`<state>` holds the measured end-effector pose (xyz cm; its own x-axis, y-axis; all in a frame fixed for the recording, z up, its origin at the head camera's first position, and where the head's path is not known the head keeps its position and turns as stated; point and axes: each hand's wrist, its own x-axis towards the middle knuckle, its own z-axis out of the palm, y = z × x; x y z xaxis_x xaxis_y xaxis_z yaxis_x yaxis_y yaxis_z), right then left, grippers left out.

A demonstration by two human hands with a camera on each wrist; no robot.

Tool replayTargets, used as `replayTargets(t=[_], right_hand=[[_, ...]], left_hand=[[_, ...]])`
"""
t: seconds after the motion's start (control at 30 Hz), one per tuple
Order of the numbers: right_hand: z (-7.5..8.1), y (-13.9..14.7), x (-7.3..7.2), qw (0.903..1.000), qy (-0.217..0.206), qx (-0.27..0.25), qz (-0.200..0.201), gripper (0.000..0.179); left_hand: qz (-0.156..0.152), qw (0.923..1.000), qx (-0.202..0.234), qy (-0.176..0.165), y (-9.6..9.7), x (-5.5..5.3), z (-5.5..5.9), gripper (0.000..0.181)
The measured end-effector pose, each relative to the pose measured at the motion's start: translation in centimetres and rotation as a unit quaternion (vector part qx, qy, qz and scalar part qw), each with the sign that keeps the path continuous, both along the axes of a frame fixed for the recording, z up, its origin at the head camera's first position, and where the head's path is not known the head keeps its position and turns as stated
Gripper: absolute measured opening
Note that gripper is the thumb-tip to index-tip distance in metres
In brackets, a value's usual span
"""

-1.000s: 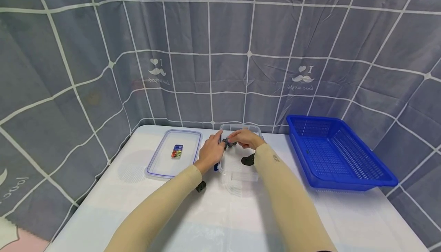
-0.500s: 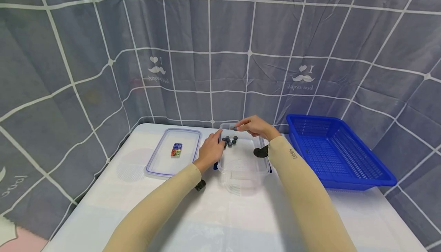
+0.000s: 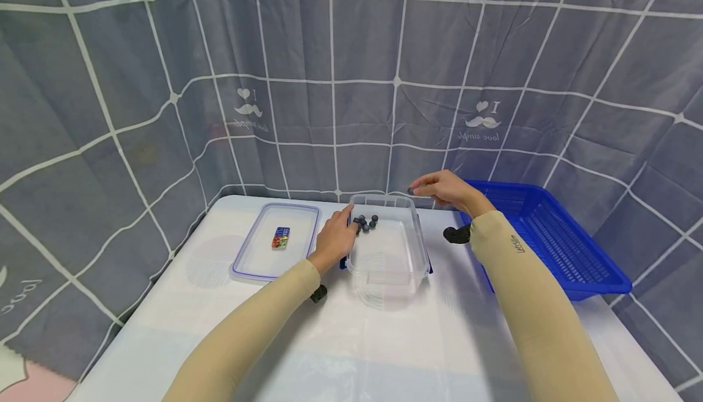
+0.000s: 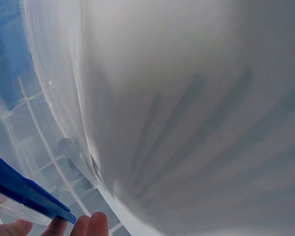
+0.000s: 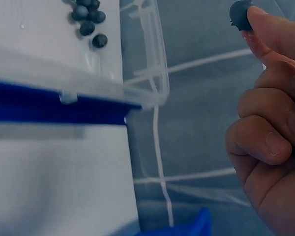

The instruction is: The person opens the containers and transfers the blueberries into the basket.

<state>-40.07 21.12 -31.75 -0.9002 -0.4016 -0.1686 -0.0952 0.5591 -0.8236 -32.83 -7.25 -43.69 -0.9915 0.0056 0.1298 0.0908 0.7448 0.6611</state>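
In the head view, a clear plastic food container (image 3: pixel 392 251) stands mid-table, several blueberries (image 3: pixel 366 228) gathered at its left side. My left hand (image 3: pixel 335 236) grips the container's left wall; fingertips (image 4: pixel 97 223) show by a blue latch (image 4: pixel 29 189) in the left wrist view. My right hand (image 3: pixel 447 188) pinches one blueberry (image 5: pixel 240 15) between thumb and index finger, its other fingers curled. It is raised beyond the container's right side, short of the blue basket (image 3: pixel 576 231).
Left of the container lies its clear lid (image 3: pixel 255 252) with a colourful label (image 3: pixel 280 238). The blue basket, with slotted walls, occupies the table's right side. A grey curtain (image 3: pixel 362 115) with white grid lines hangs behind the table.
My right hand has picked a blueberry from the group in the container, lifted it and carried it right past the rim. My left hand has stayed at the container's left side.
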Motion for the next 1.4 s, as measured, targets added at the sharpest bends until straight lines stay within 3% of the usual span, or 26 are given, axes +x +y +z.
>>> replayTargets(t=[0.3,0.73,1.13,1.4], right_hand=[[0.3,5.6,0.6,0.9992,0.007,0.011,-0.037,0.05],[-0.9,12.6,1.7,0.9949,-0.007,0.016,-0.099,0.056],[-4.0,16.0,2.0,0.9908,-0.031,0.031,-0.128,0.058],[-5.0,17.1,2.6,0.9892,-0.044,0.05,-0.13,0.055]], left_hand=[[0.0,1.0,0.006,-0.001,-0.2,0.0,0.0,0.056],[0.001,1.0,-0.002,0.001,-0.2,-0.1,-0.1,0.055],[-0.001,1.0,-0.005,0.0,-0.1,0.0,-0.2,0.055],[0.001,1.0,-0.01,0.001,0.0,0.1,0.0,0.055]])
